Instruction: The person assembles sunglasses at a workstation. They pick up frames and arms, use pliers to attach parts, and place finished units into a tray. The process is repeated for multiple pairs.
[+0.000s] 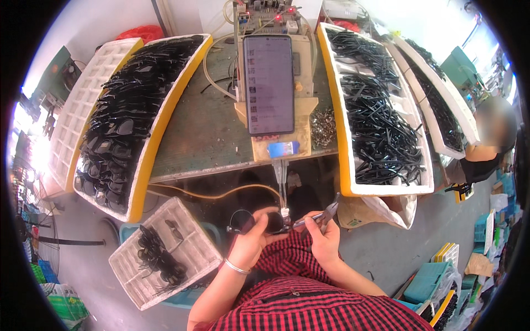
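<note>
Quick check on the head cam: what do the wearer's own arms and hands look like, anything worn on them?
Both forearms are bare, no gloves on either hand. The left hand has a thin silver bangle at the wrist. The right hand shows nothing on its wrist. No sleeves reach the forearms; the red and black checked garment covers the body and lap below them. No rings can be made out.

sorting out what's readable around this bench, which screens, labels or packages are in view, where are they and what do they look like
Phone: propped upright at the bench's middle, tall black rectangle, lit greyish screen with rows of small tiles.
Blue label: just below the phone on the wooden stand, small glossy blue rectangle.
Circuit board: behind the phone's top, with red lights.
Sack: under the right tray, beige, crumpled, small dark print.
Green bag: floor, lower left, green and white.
</note>
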